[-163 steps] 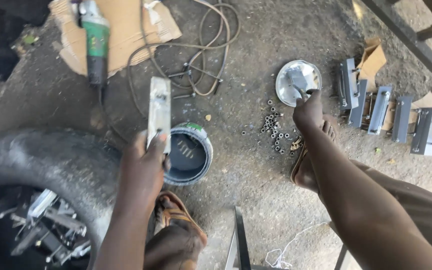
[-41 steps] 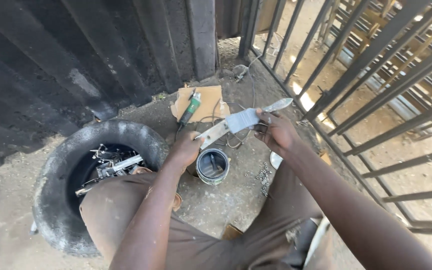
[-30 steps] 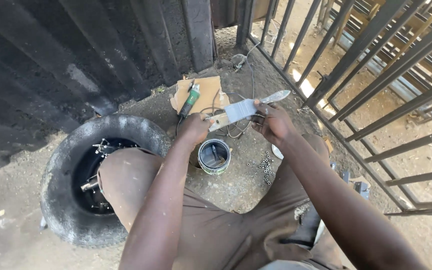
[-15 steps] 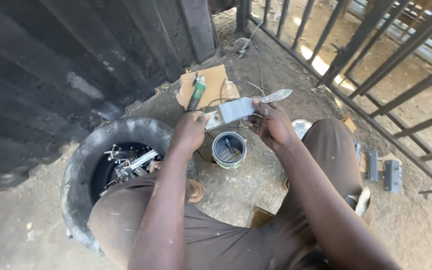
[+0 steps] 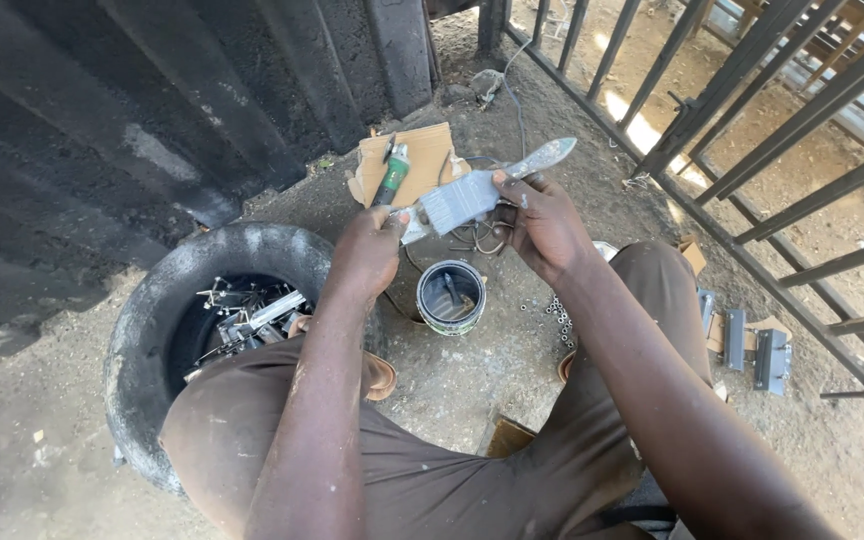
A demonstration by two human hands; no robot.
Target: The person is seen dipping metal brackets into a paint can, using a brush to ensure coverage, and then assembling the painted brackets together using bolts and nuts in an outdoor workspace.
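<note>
Hands pinch: left hand (image 5: 367, 250) grips metal piece (image 5: 457, 203), right hand (image 5: 542, 222) paintbrush (image 5: 542, 158), above paint can (image 5: 450, 296).

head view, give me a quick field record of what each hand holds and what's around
left hand: pinches one end of a grey metal piece
right hand: holds the piece's other end with a paint-smeared knife
below hands: open paint can on the ground
left side: tyre with metal parts inside
behind: green grinder on cardboard
right side: metal brackets by the railing
</note>
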